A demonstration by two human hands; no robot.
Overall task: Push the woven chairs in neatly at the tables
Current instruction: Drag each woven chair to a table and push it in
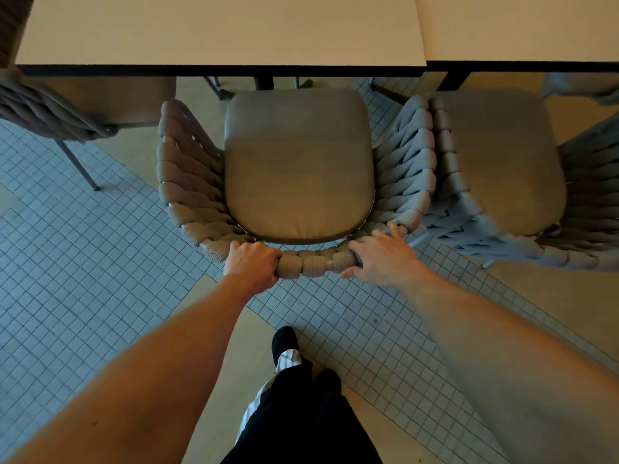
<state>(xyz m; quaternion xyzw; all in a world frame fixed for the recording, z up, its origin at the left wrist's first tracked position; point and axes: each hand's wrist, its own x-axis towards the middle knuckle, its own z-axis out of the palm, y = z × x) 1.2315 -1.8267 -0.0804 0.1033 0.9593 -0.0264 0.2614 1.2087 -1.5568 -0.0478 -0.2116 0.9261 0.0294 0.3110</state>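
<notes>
Left hand grips woven chair back rim | right hand rests there, fingers spread | seat front near table edge

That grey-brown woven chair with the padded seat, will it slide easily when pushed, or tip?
The grey-brown woven chair probably slides rather than tips: both the left hand and right hand sit on its low curved back rim. Its thin legs may catch on the grout of the small-tiled floor. The rope weave likely gives a firm, non-slippery grip.
</notes>
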